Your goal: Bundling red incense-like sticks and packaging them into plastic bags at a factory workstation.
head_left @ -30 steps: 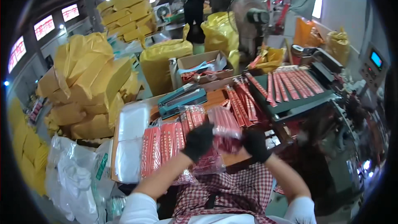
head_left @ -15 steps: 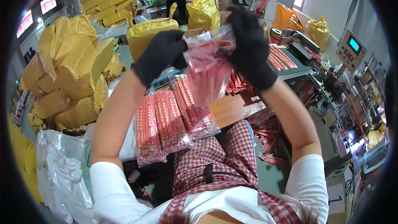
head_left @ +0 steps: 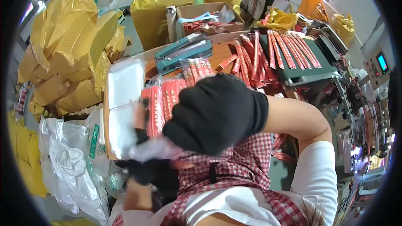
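Note:
My right hand [head_left: 213, 115], in a black half-finger glove, is curled closed in front of my lap. Lower and to its left, my left hand [head_left: 146, 171], gloved alike, is blurred by motion. A smeared clear plastic bag [head_left: 155, 149] shows between them, gripped at the left hand and running in under the right fist; its contents are hidden. Just beyond the right hand lie clear bags packed with slim red packets [head_left: 155, 109], partly covered by that hand. Farther off is a loose heap of red packets [head_left: 255, 60].
A teal sealer-like device [head_left: 184, 54] sits on the table behind the bags. White plastic sheets [head_left: 123, 86] lie at left. Red strips rest on a dark green conveyor [head_left: 289, 73] at right. An open carton [head_left: 232, 27] and yellow sacks [head_left: 161, 6] stand at the back.
Both hands have come down and toward me from above the table, the left one farthest. The bag of red packets held up between them is now mostly hidden. The view has tilted downward.

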`<action>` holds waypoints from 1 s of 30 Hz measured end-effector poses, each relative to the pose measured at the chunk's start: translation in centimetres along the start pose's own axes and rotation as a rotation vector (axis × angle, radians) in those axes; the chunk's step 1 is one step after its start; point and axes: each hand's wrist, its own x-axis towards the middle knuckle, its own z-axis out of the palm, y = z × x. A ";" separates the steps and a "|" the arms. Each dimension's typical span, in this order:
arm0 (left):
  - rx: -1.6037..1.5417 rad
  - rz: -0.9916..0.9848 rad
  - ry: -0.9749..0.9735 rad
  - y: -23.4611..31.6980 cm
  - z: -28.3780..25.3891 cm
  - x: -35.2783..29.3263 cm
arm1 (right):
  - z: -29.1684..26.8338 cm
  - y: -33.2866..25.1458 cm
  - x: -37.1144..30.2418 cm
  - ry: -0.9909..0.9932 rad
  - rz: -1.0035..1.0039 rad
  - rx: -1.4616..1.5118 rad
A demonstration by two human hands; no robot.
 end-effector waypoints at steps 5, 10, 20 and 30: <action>-0.270 -0.608 -0.015 -12.0 -0.4 -3.1 | 6.3 6.2 1.8 -0.050 0.188 0.119; -0.487 -0.935 -0.025 -14.1 0.3 3.6 | 17.3 22.7 -12.7 -0.039 0.826 -0.073; -0.774 -1.337 -0.022 -26.5 1.3 6.9 | 21.3 25.5 -12.6 -0.199 0.734 -0.246; -0.652 -1.224 0.239 -24.8 1.4 6.1 | 28.8 21.4 -30.3 0.166 0.983 -0.176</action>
